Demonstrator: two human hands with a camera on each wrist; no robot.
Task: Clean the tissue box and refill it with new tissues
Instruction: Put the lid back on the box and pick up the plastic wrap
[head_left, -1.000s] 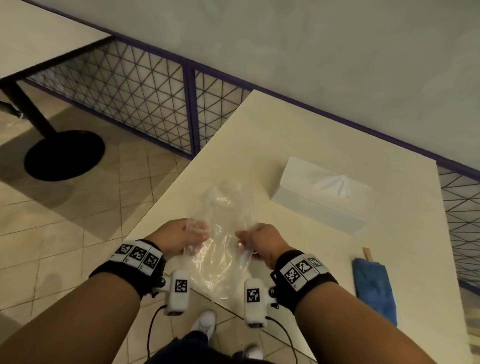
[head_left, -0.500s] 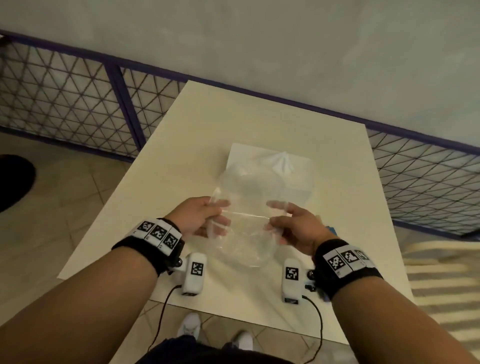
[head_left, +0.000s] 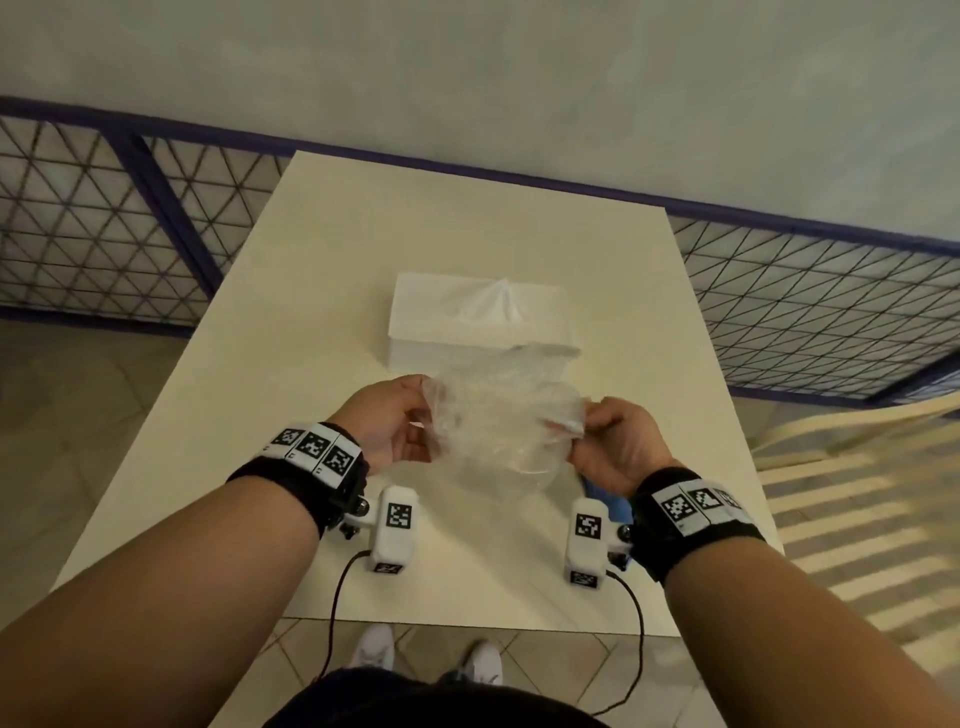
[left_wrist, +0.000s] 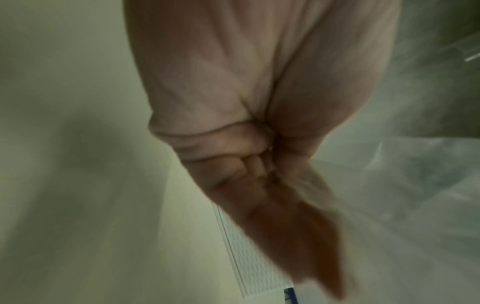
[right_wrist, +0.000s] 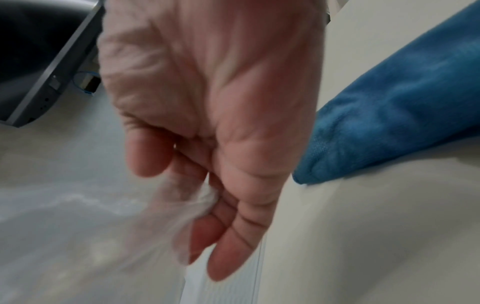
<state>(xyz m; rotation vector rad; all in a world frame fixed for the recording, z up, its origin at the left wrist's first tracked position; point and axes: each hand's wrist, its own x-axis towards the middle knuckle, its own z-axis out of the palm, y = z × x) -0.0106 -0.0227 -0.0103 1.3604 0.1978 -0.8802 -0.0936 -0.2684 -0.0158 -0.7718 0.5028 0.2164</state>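
Note:
A white tissue box (head_left: 441, 317) stands at the middle of the cream table (head_left: 322, 249), a tissue (head_left: 496, 301) poking up from its top slot. Just in front of it I hold a crumpled clear plastic wrapper (head_left: 498, 421) above the table. My left hand (head_left: 400, 421) grips its left edge and my right hand (head_left: 608, 436) pinches its right edge. The right wrist view shows the wrapper (right_wrist: 78, 216) bunched between thumb and fingers (right_wrist: 223, 257). In the blurred left wrist view the left hand (left_wrist: 259, 160) is curled beside the wrapper (left_wrist: 405, 205).
A blue cloth (head_left: 602, 499) lies on the table under my right wrist, also plain in the right wrist view as the blue cloth (right_wrist: 405, 107). A purple-framed mesh railing (head_left: 130, 218) runs along the table's far and left sides. Slatted seating (head_left: 857, 478) stands at the right.
The view swung to face the table squarely. Both hands with the wrapper moved up over the table in front of the box, and the wrapper became more crumpled between them.

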